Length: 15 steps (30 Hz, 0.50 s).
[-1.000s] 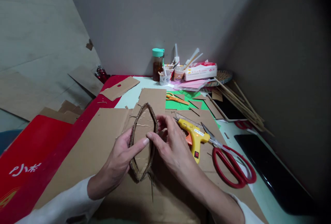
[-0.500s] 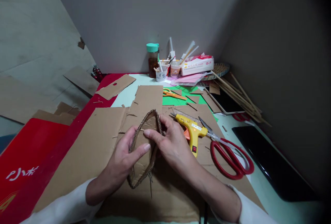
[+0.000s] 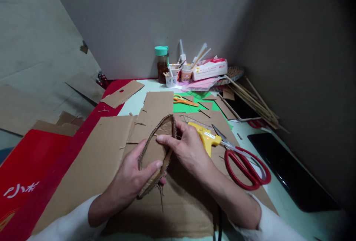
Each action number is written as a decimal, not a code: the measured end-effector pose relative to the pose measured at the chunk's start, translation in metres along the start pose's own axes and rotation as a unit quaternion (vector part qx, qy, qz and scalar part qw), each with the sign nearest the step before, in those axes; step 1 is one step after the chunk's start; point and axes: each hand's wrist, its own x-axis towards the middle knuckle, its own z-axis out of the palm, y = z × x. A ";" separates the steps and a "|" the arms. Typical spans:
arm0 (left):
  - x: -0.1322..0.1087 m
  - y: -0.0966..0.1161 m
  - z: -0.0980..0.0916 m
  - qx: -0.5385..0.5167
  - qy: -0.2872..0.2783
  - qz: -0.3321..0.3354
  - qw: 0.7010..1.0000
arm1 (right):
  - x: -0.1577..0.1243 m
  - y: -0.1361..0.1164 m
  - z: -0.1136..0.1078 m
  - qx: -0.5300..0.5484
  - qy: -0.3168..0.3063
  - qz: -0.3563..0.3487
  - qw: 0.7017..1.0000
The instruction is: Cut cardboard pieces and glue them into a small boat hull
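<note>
Between my hands is a pointed, boat-shaped cardboard tray [image 3: 151, 152] with low corrugated walls, tilted above the cardboard sheet [image 3: 91, 152]. My left hand [image 3: 136, 170] grips its left wall, the thumb laid inside and some fingertips showing beneath. On the right wall near the far tip, my right hand [image 3: 186, 146] is closed with its thumb inside the tray. Thin strands hang from the underside. Just beyond my right hand lies a yellow hot glue gun [image 3: 207, 137], its handle partly hidden. Beside it rest red-handled scissors [image 3: 247, 168].
Orange scissors [image 3: 186, 101] and cardboard triangles lie on a green sheet [image 3: 178, 110]. Behind stand a bottle [image 3: 162, 66], paper cups [image 3: 186, 74] and a tissue pack [image 3: 210, 70]. Wooden sticks [image 3: 250, 101] and a dark glossy panel [image 3: 289, 174] are at right; a red box [image 3: 33, 170] is at left.
The cardboard tray has tilted a little, and its far tip has risen slightly. My right hand has shifted right and now covers more of the glue gun. Both hands keep their hold.
</note>
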 end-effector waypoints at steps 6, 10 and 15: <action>0.002 -0.003 -0.001 0.071 -0.018 0.036 0.997 | 0.003 -0.002 -0.002 -0.009 -0.010 0.007 1.000; 0.007 -0.011 -0.005 0.035 -0.052 0.011 0.998 | 0.003 -0.008 -0.006 -0.017 -0.003 0.001 1.000; 0.007 -0.014 -0.004 -0.041 -0.032 -0.022 0.998 | 0.004 -0.012 -0.008 -0.040 0.034 -0.029 0.998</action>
